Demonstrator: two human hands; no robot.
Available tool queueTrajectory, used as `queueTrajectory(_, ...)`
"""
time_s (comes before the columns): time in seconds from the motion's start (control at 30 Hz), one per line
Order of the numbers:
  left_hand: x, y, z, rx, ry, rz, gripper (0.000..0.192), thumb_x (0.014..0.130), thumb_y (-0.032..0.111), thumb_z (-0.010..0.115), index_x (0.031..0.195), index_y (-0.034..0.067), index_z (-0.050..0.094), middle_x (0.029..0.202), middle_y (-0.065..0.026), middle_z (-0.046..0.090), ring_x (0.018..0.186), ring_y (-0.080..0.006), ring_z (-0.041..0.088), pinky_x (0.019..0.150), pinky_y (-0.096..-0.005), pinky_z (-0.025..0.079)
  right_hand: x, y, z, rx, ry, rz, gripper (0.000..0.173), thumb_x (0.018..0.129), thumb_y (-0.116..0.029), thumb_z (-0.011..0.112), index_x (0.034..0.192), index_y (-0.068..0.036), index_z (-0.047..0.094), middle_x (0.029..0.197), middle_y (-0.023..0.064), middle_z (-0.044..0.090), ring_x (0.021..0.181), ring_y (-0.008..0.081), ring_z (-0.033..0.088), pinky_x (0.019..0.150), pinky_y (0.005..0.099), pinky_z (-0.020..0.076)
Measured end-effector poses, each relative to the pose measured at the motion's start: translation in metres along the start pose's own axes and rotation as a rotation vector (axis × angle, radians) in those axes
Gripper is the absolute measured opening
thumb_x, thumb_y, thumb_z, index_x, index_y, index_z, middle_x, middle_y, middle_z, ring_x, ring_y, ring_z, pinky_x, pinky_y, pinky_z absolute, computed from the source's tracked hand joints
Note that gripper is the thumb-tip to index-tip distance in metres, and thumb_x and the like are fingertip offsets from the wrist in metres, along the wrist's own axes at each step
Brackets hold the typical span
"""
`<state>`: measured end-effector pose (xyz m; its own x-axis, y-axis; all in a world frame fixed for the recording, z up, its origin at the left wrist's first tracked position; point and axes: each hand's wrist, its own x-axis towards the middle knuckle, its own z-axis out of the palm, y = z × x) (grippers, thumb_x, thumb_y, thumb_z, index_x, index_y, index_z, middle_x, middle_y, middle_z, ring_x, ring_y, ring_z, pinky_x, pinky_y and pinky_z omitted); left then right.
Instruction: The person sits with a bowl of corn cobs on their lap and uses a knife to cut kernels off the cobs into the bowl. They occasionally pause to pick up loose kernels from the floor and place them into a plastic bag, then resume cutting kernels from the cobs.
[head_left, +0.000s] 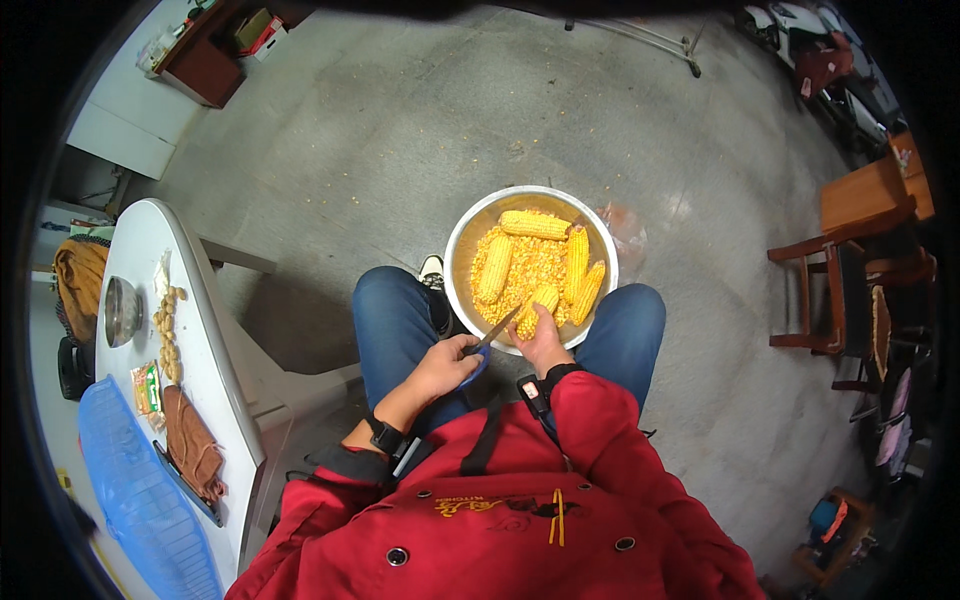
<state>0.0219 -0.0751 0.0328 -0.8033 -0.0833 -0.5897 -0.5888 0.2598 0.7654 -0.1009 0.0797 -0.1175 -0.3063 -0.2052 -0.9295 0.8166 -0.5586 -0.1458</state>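
Observation:
My left hand grips a pair of scissors with blue handles, its blade pointing up and right toward a corn cob. That held corn cob is in my right hand, tilted over the near part of a metal basin. The blade tip is at the cob's left side; whether it touches the kernels I cannot tell. Loose yellow corn kernels cover the basin's bottom. On them lie one cob at the back, another cob at the left, and two cobs at the right.
The basin stands between my knees. A clear plastic bag lies beside it on the concrete floor, where kernels are scattered. Left is a white table with a metal bowl, peanuts and a blue mesh cover. Wooden chairs stand right.

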Motion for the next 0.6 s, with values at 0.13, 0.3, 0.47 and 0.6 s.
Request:
queueTrajectory(0.13, -0.011, 0.009, 0.001, 0.228, -0.005, 0.055, 0.039, 0.086, 0.018, 0.062, 0.119, -0.001, 0.056, 0.089, -0.0126, 0.065, 0.078, -0.0173, 0.062, 0.072, -0.0314, 0.049, 0.007, 0.0, -0.003, 0.079, -0.132, -0.034, 0.046, 0.093, -0.043, 0.045, 0.124, -0.009, 0.047, 0.114, 0.0152, 0.053, 0.097, 0.0324, 0.052, 0.071, 0.0439, 0.052)
queueTrajectory(0.3, -0.011, 0.021, 0.007, 0.406, -0.013, 0.107, 0.04, 0.086, 0.019, 0.062, 0.12, -0.001, 0.056, 0.098, -0.0214, 0.065, 0.091, -0.0319, 0.064, 0.081, -0.0375, 0.049, 0.016, -0.005, -0.002, 0.083, -0.109, 0.034, 0.045, 0.091, -0.042, 0.052, 0.121, -0.009, 0.048, 0.107, 0.0135, 0.055, 0.086, 0.03, 0.056, 0.066, 0.0406, 0.0537)
queueTrajectory(0.47, -0.006, 0.027, 0.014, 0.479, -0.036, 0.076, 0.038, 0.086, 0.019, 0.061, 0.119, 0.0, 0.057, 0.103, -0.0231, 0.064, 0.097, -0.0358, 0.063, 0.083, -0.039, 0.048, 0.025, -0.002, 0.001, 0.049, -0.076, 0.007, 0.048, 0.087, -0.046, 0.058, 0.117, -0.009, 0.05, 0.101, 0.0111, 0.057, 0.074, 0.0258, 0.059, 0.053, 0.0367, 0.0519)
queueTrajectory(0.6, -0.004, 0.033, 0.022, 0.468, -0.03, 0.007, 0.037, 0.087, 0.02, 0.06, 0.117, -0.001, 0.058, 0.102, -0.0251, 0.064, 0.097, -0.0376, 0.062, 0.084, -0.0399, 0.049, 0.027, 0.001, 0.001, 0.078, 0.012, -0.019, 0.05, 0.087, -0.05, 0.058, 0.116, -0.011, 0.05, 0.096, 0.0101, 0.057, 0.072, 0.0248, 0.057, 0.052, 0.0366, 0.0508)
